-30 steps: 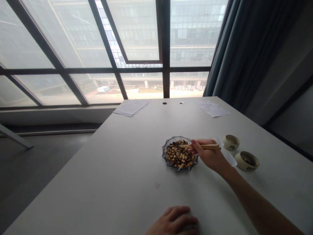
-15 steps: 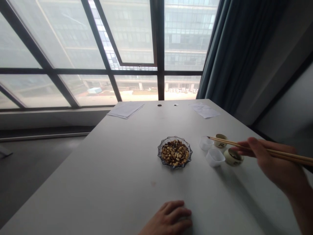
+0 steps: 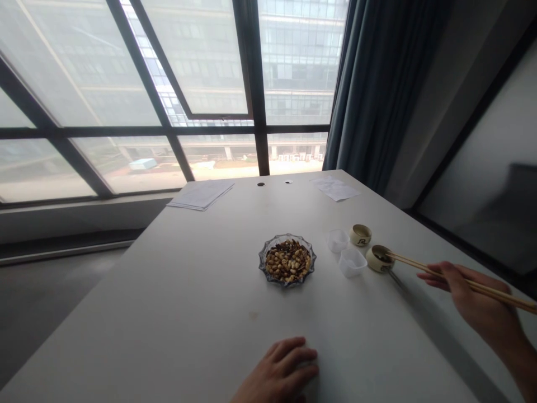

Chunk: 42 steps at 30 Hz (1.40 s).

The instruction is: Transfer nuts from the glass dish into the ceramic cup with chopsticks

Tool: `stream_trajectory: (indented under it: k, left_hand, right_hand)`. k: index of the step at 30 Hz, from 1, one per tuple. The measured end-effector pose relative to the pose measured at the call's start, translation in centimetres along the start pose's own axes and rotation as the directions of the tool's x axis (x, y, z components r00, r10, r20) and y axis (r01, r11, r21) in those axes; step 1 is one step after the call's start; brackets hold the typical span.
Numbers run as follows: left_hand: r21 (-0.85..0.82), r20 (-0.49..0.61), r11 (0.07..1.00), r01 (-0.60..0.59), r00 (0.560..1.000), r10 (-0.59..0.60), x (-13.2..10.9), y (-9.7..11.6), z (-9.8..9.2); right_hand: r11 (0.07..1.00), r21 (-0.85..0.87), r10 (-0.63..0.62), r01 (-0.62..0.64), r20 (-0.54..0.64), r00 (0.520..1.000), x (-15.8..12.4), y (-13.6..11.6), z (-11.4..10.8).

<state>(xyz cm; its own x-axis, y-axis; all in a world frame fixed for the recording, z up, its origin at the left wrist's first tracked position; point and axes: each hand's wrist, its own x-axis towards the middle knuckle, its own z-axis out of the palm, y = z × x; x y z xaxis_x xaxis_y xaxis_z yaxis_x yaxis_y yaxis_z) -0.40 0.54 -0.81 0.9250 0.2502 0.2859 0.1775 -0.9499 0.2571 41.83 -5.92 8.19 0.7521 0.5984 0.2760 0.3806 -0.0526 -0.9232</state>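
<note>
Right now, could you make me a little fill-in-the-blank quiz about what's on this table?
The hand gripping the chopsticks is the person's ____ one.
The glass dish of nuts stands to the ____ of the two clear plastic cups.
Of the two cream ceramic cups, the chopstick tips reach the ____ one to the person.
Answers: right; left; nearer.

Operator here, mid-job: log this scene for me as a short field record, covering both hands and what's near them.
Right hand: holds chopsticks
Chopstick tips: by rim of cream ceramic cup
Left hand: resting on white table
Nearby: glass dish of nuts; two clear plastic cups
Further: second ceramic cup; papers
</note>
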Motion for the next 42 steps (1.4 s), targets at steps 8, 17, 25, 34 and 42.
stream_trajectory:
  k: [8, 17, 25, 34, 42]
  left_hand:
    - [-0.034, -0.043, 0.999, 0.019, 0.999, -0.02, 0.0, 0.1, 0.2]
    - [-0.003, -0.051, 1.0, -0.003, 0.999, 0.003, -0.1, 0.0, 0.6]
    - [0.111, -0.106, 0.994, -0.024, 0.994, 0.036, -0.4, -0.2, 2.3]
    - [0.034, -0.146, 0.999, -0.033, 0.989, 0.037, -0.6, -0.1, 2.5]
    - [0.05, -0.114, 0.998, -0.021, 0.993, 0.027, -0.4, 0.1, 2.0]
  right_hand:
    - [0.979, 0.064, -0.197, 0.192, 0.082, 0.977, -2.5, -4.6, 3.6]
    - [0.895, 0.263, -0.444, 0.36, 0.595, 0.67, -4.7, -6.9, 16.5]
    - [0.889, 0.189, -0.432, 0.416, 0.646, 0.629, -4.6, -6.1, 20.2]
    - [0.894, 0.192, -0.426, 0.404, 0.644, 0.635, -4.6, -4.8, 20.6]
    - [0.941, 0.192, -0.339, 0.281, 0.585, 0.737, -4.9, -4.5, 21.1]
